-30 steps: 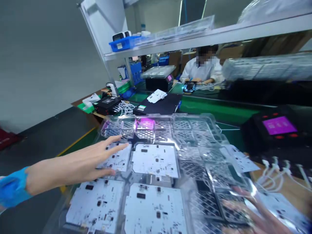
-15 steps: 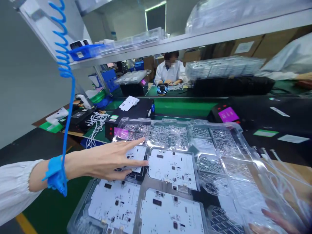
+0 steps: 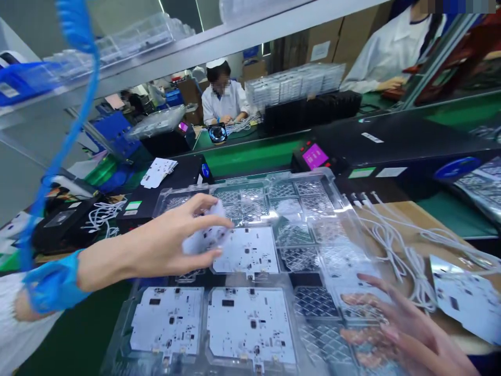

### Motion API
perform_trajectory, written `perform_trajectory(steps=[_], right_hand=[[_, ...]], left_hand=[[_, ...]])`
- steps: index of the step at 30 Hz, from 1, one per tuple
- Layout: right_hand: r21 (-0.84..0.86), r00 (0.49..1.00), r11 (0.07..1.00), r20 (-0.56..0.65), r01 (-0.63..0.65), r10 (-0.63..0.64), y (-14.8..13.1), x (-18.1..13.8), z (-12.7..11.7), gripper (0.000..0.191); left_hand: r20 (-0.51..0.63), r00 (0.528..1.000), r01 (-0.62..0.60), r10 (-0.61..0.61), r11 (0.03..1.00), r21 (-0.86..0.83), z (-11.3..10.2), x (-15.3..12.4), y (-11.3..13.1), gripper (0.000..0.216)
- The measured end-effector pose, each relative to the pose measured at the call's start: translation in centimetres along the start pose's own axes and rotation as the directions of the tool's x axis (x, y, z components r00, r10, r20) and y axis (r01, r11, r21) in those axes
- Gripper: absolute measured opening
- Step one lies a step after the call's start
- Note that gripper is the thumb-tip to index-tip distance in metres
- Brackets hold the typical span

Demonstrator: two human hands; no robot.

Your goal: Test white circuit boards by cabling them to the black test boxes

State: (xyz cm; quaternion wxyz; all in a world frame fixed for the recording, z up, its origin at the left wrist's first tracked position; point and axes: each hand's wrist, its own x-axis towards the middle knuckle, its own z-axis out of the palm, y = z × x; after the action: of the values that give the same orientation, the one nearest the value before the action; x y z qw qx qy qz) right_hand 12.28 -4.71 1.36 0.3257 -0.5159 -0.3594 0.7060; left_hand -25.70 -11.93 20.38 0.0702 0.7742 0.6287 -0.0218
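My left hand (image 3: 160, 240), with a blue wrist strap (image 3: 57, 282), grips a tilted white circuit board (image 3: 205, 235) between thumb and fingers, over the far left part of a clear plastic tray (image 3: 205, 297). Other white boards lie in its pockets, among them a near left board (image 3: 168, 324), a near middle board (image 3: 250, 326) and one just right of my left hand, a far board (image 3: 258, 248). At the right, my right hand (image 3: 422, 329) holds the edge of a clear tray sheet (image 3: 329, 230); some of its fingers show through the plastic.
White cables (image 3: 407, 261) and a loose board (image 3: 465, 295) lie on cardboard at the right. Black boxes (image 3: 168, 183) line the back, one bearing white boards (image 3: 158, 172). A blue coiled cord (image 3: 74, 120) hangs at left. A person in white (image 3: 223, 104) sits opposite.
My left hand has gone from lying spread over a board to gripping it, now tilted up. My right hand has come further into view, and the camera has turned right.
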Motion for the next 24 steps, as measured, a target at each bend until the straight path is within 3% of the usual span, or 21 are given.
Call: perform_trajectory(steps=[3, 5, 9, 11, 14, 19, 21, 24], right_hand=[[0.059, 0.992, 0.993, 0.08, -0.099, 0.094, -1.4, -1.2, 1.8, 0.096], [0.048, 0.986, 0.994, 0.139, -0.095, 0.087, -1.7, -1.5, 2.2, 0.099], [0.061, 0.97, 0.996, 0.235, -0.071, 0.054, -1.5, -1.4, 1.8, 0.095], [0.068, 0.967, 0.997, 0.252, -0.047, 0.028, -1.2, -1.3, 1.7, 0.089], [0.092, 0.96, 0.996, 0.28, -0.011, -0.015, -1.1, -1.3, 2.0, 0.082], [0.138, 0.943, 0.99, 0.326, 0.026, -0.07, -0.9, -0.9, 2.4, 0.075], [0.142, 0.942, 0.989, 0.323, 0.042, -0.087, -0.9, -0.9, 2.5, 0.073], [0.146, 0.945, 0.987, 0.31, 0.061, -0.104, -1.0, -0.8, 2.9, 0.072]], left_hand=[[0.064, 0.991, -0.121, 0.115, 0.987, 0.101, 1.1, 3.2, 2.9, 0.041], [0.129, 0.979, -0.179, 0.158, 0.969, 0.172, 2.1, 4.7, 4.6, 0.037], [0.171, 0.975, -0.185, 0.142, 0.946, 0.268, 3.6, 6.2, 5.9, 0.042], [0.176, 0.977, -0.17, 0.122, 0.942, 0.289, 3.9, 6.5, 5.9, 0.049], [0.164, 0.979, -0.166, 0.123, 0.945, 0.281, 4.0, 6.8, 5.4, 0.042], [0.126, 0.945, -0.318, 0.302, 0.939, 0.133, 2.8, 6.5, 3.2, 0.055], [0.125, 0.931, -0.355, 0.344, 0.931, 0.084, 2.3, 6.3, 2.1, 0.051], [0.113, 0.945, -0.313, 0.307, 0.949, 0.035, 2.1, 6.2, 1.2, 0.039]])
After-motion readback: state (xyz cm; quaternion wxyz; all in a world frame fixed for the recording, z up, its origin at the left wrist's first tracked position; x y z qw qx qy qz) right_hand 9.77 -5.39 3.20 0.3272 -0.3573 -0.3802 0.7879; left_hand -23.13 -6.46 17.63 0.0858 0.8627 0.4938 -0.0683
